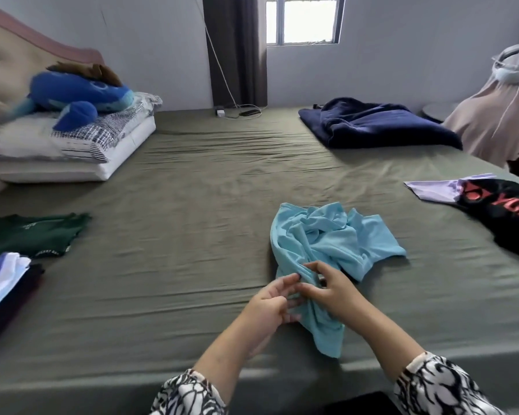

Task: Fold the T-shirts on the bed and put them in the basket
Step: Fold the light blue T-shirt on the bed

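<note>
A crumpled light blue T-shirt (327, 244) lies on the olive bed sheet (192, 235) near the front edge. My left hand (270, 301) and my right hand (333, 289) both pinch a bunched part of it close to me. A black T-shirt with red lettering (504, 211) lies at the right over a lilac one (435, 188). At the left lies a dark green T-shirt (33, 235), and nearer me a stack of folded shirts (3, 292). No basket is in view.
Pillows (57, 151) with a blue plush toy (78, 97) sit at the back left. A navy blanket (378, 124) lies at the back right. A beige garment (498, 115) hangs at the right. A charger and cable (237, 112) rest by the wall.
</note>
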